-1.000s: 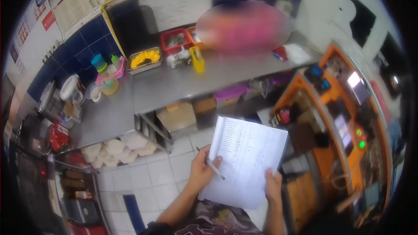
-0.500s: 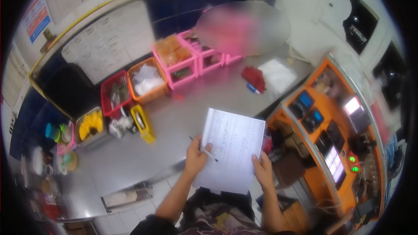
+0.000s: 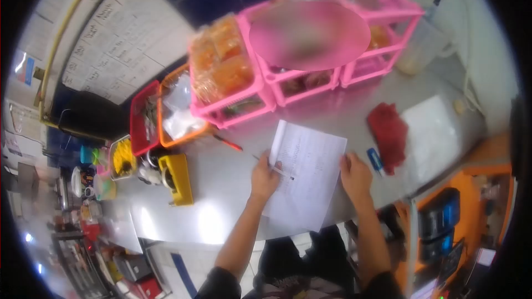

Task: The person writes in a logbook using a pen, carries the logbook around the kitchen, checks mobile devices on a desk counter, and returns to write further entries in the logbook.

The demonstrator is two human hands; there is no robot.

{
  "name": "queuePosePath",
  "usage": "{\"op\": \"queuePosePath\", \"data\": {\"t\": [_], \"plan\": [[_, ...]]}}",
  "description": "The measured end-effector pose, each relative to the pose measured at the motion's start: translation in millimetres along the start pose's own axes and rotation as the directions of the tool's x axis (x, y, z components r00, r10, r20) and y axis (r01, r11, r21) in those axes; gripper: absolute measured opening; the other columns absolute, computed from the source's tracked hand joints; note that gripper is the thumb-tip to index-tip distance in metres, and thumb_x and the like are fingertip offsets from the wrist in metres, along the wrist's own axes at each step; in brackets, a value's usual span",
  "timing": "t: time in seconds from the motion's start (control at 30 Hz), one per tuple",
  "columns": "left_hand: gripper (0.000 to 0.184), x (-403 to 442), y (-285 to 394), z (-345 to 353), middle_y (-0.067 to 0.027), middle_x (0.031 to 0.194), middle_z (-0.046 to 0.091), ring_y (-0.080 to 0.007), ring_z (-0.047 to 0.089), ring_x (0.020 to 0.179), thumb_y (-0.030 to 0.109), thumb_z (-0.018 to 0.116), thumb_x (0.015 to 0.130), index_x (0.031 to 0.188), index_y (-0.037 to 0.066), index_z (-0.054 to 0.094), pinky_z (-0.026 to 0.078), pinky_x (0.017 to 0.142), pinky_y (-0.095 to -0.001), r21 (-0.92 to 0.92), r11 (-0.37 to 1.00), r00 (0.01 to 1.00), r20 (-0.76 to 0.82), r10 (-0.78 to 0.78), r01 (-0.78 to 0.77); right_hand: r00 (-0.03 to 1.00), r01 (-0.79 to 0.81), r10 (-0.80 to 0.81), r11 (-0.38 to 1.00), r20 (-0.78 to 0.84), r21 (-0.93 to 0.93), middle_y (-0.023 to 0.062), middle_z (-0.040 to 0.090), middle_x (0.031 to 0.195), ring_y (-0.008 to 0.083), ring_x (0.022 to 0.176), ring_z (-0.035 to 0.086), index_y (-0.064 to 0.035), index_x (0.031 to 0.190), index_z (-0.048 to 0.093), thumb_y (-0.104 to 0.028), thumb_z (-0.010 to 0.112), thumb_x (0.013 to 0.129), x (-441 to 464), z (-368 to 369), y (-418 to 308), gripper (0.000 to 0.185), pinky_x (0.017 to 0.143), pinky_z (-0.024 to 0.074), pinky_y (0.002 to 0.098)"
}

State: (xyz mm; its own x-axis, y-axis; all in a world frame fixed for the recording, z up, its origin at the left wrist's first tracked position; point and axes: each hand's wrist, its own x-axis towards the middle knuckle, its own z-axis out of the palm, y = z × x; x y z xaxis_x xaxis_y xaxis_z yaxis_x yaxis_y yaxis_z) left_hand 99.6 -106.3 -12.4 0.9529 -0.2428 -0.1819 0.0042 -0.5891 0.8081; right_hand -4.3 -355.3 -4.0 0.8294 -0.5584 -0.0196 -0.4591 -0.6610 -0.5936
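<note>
A white pad of paper (image 3: 307, 180) with printed and handwritten rows is held between both hands, above the front edge of the steel counter (image 3: 216, 180). My left hand (image 3: 265, 178) grips the pad's left edge and also holds a pen (image 3: 284, 173), which lies slantwise across the page. My right hand (image 3: 356, 176) is closed on the pad's right edge, thumb on top. Right of the pad, a red cloth (image 3: 388, 135) and a blue marker (image 3: 375, 160) lie on the counter.
Pink baskets (image 3: 307, 91) with packed food stand at the back. Leftward are an orange basket (image 3: 183, 108), a red basket (image 3: 145, 119), a yellow holder (image 3: 176, 180) and a tray of yellow pieces (image 3: 123, 158). A white plastic bag (image 3: 432, 133) lies right; an orange shelf (image 3: 471, 180) stands below.
The view has moved closer to the counter and its pink baskets. The pad, still in both hands, is now over the counter's front edge instead of mostly over the floor.
</note>
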Motion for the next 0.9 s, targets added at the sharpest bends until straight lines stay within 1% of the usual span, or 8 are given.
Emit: {"op": "queuePosePath", "data": {"t": [0.17, 0.3, 0.37, 0.5, 0.57, 0.67, 0.73, 0.9], "plan": [[0.057, 8.4, -0.3, 11.1, -0.0221, 0.102, 0.067, -0.037, 0.061, 0.081, 0.016, 0.074, 0.086, 0.136, 0.0, 0.05, 0.049, 0.072, -0.0409, 0.58, 0.769, 0.886, -0.164, 0.434, -0.269, 0.986, 0.152, -0.14, 0.98, -0.093, 0.129, 0.0129, 0.069, 0.082, 0.0352, 0.075, 0.068, -0.0098, 0.093, 0.064, -0.031, 0.061, 0.097, 117.3, 44.5, -21.3, 0.022, 0.065, 0.0509, 0.0471], [0.045, 7.5, 43.4, 14.6, -0.0192, 0.098, 0.067, -0.0298, 0.061, 0.078, 0.018, 0.073, 0.089, 0.125, -0.002, 0.054, 0.046, 0.07, -0.0365, 0.771, 0.613, 0.843, -0.204, 0.497, -0.175, 0.975, 0.172, -0.153, 0.978, -0.159, 0.118, 0.0089, 0.069, 0.077, 0.0324, 0.068, 0.067, -0.0104, 0.084, 0.066, -0.033, 0.064, 0.094, 156.2, 62.8, -27.8, 0.025, 0.061, 0.0505, 0.0436], [0.03, 4.0, 53.4, 29.6, -0.0146, 0.084, 0.066, -0.021, 0.061, 0.072, 0.019, 0.071, 0.093, 0.108, -0.002, 0.056, 0.045, 0.066, -0.0313, 0.275, 0.907, 0.786, -0.459, 0.415, -0.319, 0.97, 0.188, -0.166, 0.975, -0.18, 0.117, 0.0075, 0.069, 0.076, 0.0312, 0.066, 0.067, -0.0106, 0.081, 0.066, -0.035, 0.065, 0.094, 155.4, 66.5, -26.0, 0.027, 0.059, 0.0503, 0.0425], [0.048, 23.1, 38.0, 64.5, -0.0073, 0.06, 0.056, -0.0114, 0.046, 0.047, 0.044, 0.043, 0.106, 0.098, -0.001, 0.056, 0.037, 0.047, -0.0237, -0.417, 0.823, 0.885, -0.421, 0.201, -0.385, 0.96, 0.224, -0.191, 0.963, -0.207, 0.149, 0.0066, 0.07, 0.071, 0.029, 0.06, 0.066, -0.0092, 0.077, 0.065, -0.035, 0.065, 0.094, 148.9, 68.5, -24.5, 0.031, 0.056, 0.0491, 0.041], [0.061, 37.4, 27.9, 67.6, -0.0065, 0.058, 0.053, -0.012, 0.042, 0.043, 0.054, 0.029, 0.106, 0.1, -0.001, 0.056, 0.035, 0.043, -0.0237, -0.341, 0.876, 0.897, -0.396, 0.197, -0.342, 0.957, 0.221, -0.184, 0.963, -0.225, 0.152, 0.007, 0.071, 0.07, 0.0286, 0.06, 0.066, -0.0085, 0.076, 0.065, -0.034, 0.066, 0.094, 157.9, 68.7, -25.2, 0.031, 0.055, 0.0488, 0.0406], [0.059, 46.9, 15.1, 71.0, -0.0081, 0.062, 0.052, -0.0145, 0.048, 0.048, 0.052, 0.031, 0.105, 0.106, -0.002, 0.053, 0.039, 0.046, -0.025, -0.617, 0.692, 0.904, -0.408, 0.125, -0.374, 0.937, 0.271, -0.198, 0.933, -0.289, 0.238, 0.0076, 0.068, 0.064, 0.0197, 0.052, 0.063, -0.0056, 0.072, 0.064, -0.028, 0.069, 0.094, 166.1, 69.7, -20.8, 0.032, 0.052, 0.0453, 0.0347], [0.057, 50.8, 21.5, 75.1, -0.0093, 0.064, 0.054, -0.0156, 0.05, 0.049, 0.052, 0.031, 0.106, 0.107, -0.001, 0.053, 0.041, 0.047, -0.0259, -0.61, 0.7, 0.907, -0.399, 0.135, -0.372, 0.94, 0.251, -0.1, 0.85, -0.326, 0.462, 0.0006, 0.059, 0.057, 0.0074, 0.05, 0.05, -0.0032, 0.069, 0.063, -0.021, 0.071, 0.094, 168.8, 68.7, -21.5, 0.032, 0.048, 0.0365, 0.0278], [0.054, 52.9, 15.4, 68.4, -0.0129, 0.068, 0.058, -0.0192, 0.054, 0.051, 0.05, 0.026, 0.108, 0.108, 0.002, 0.051, 0.047, 0.05, -0.0283, -0.674, 0.677, 0.935, -0.351, 0.057, -0.295, 0.913, 0.314, -0.023, 0.679, -0.407, 0.664, -0.0097, 0.041, 0.062, 0.0017, 0.056, 0.034, -0.0031, 0.068, 0.061, -0.016, 0.069, 0.096, 174.2, 68.6, -10.8, 0.032, 0.049, 0.0236, 0.0238]]}}
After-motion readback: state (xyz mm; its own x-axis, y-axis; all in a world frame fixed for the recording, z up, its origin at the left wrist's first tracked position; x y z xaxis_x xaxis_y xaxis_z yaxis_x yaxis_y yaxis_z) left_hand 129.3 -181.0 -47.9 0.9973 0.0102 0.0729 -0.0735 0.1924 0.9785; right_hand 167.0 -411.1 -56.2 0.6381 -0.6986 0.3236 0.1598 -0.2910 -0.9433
